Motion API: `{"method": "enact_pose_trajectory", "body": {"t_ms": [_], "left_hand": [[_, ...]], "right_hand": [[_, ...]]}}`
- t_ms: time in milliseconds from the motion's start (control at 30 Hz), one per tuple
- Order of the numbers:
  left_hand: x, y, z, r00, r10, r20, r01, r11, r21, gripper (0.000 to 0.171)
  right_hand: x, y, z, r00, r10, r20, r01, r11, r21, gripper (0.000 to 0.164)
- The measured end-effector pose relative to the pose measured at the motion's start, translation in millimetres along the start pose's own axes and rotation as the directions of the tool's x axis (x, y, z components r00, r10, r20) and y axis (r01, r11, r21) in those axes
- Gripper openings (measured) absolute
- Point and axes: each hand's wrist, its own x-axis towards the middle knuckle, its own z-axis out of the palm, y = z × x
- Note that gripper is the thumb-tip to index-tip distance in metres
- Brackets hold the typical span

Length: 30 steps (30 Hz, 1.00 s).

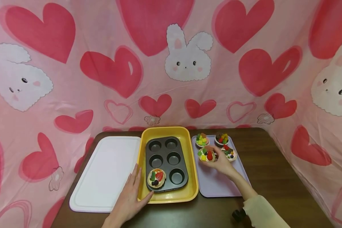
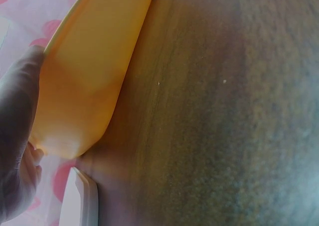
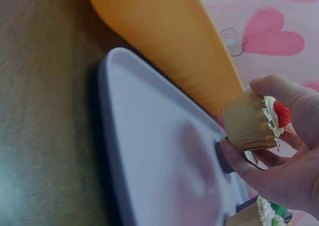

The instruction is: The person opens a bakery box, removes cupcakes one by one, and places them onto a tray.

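My right hand [image 1: 223, 163] grips a fruit-topped cupcake [image 1: 206, 154] by its sides, thumb and fingers around the tan pleated cup. In the right wrist view this cupcake [image 3: 247, 121] is raised over the purple tray [image 1: 213, 185], its cream and strawberry facing the palm. My left hand [image 1: 130, 194] rests at the near left corner of the yellow tray [image 1: 171, 199], fingers straight along the left rim and thumb by the front rim. Inside that tray lies a dark muffin pan [image 1: 166, 166]; its near left cup holds another cupcake [image 1: 156, 178], while the other cups are bare.
Three more fruit cupcakes stand toward the back of the purple tray: one at its back left [image 1: 202, 140], one at its back right [image 1: 221, 139], one beside my right hand [image 1: 229, 153]. A white board [image 1: 105, 174] lies left of the yellow tray on the brown table [image 1: 273, 177].
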Motion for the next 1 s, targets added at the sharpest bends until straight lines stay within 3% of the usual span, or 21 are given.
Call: {"method": "enact_pose_trajectory", "body": {"t_ms": [400, 1000], "left_hand": [[-0.8, -0.7, 0.4, 1.0, 0.002, -0.001, -0.002, 1.0, 0.001, 0.111], [-0.4, 0.1, -0.5, 1.0, -0.003, 0.01, 0.003, 1.0, 0.0, 0.112]], "right_hand": [[-1, 16, 14, 0.996, 0.053, -0.079, -0.06, 0.994, -0.096, 0.074], [0, 16, 19, 0.995, 0.064, -0.07, -0.072, 0.991, -0.11, 0.072]]}}
